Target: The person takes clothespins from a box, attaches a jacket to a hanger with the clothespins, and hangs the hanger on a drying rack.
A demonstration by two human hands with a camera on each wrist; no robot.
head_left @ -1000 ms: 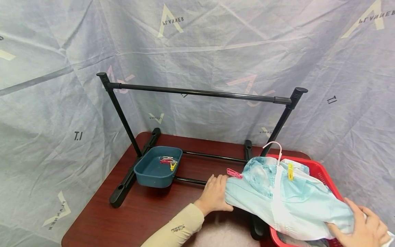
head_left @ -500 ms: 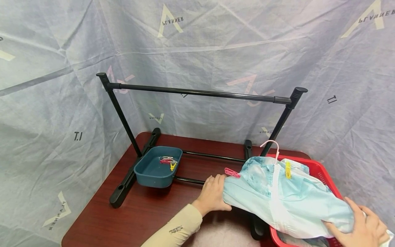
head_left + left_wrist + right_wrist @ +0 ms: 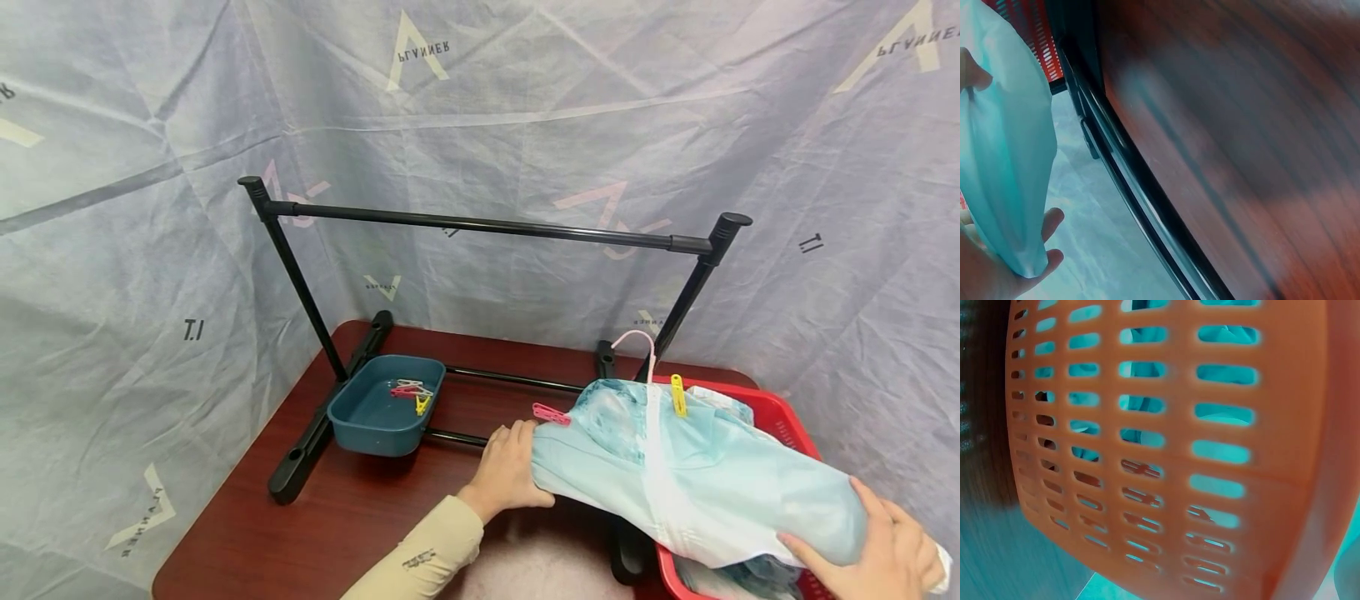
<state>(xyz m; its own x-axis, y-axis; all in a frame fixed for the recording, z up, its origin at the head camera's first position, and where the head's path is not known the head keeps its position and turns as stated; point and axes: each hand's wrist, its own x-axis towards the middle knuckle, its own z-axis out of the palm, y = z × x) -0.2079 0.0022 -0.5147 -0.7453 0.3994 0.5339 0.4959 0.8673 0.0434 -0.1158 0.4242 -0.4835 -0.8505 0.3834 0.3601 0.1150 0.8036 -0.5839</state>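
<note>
I have the left hand [image 3: 510, 471] out to the left of the red basket [image 3: 783, 421], its forearm in a beige sleeve [image 3: 420, 554] coming up from the near side. Its fingers lie along the upper edge of the pale blue shirt [image 3: 750, 492] and its thumb sits below, so I read that grip as closed on the cloth; the left wrist view shows me fingertips around the shirt's end. I have the right hand [image 3: 888, 554] at the basket's right side, thumb on the near face of the shirt and the other fingers wrapped about its far end: also grasping.

The shirt runs between the two hands across the basket's mouth, its left end reaching past the rim. I can't tell whether its middle rests on the basket. A pink hanger hook [image 3: 652, 358] stands up from its collar, near the basket's back left corner. A pink peg [image 3: 551, 413] sits beside the left grip, and a yellow peg [image 3: 678, 396] is on the shirt's top edge, near the basket's back rim.

More clothes [image 3: 765, 577] lie inside the basket, under the shirt. Well left of the basket I see a blue tub [image 3: 367, 408] with a few pegs [image 3: 409, 389] in it, and behind it the black rack's bar [image 3: 480, 223].
</note>
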